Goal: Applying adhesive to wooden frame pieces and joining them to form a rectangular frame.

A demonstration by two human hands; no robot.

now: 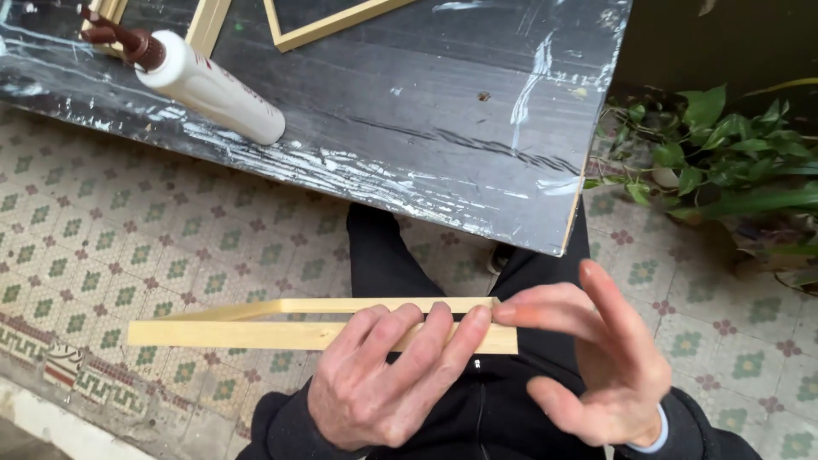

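Pale wooden frame (pixel 256 328) gripped by my left hand (pixel 383 375); right hand (pixel 596 358) spread, fingertip rubbing its three-o'clock corner. Joint check; next, careful alignment.

A single head-worn camera looks steeply down from above the person's chest, close to both hands. The left hand (pixel 388 379) and right hand (pixel 596 358) fill the lower middle of the view, at a pale wooden frame (pixel 256 328) held over the lap. The view faces forward and down: a black glue-smeared board (pixel 409 111) crosses the upper part, patterned floor tiles (pixel 111 247) lie below left, and a leafy plant (pixel 724 162) sits at the right edge.
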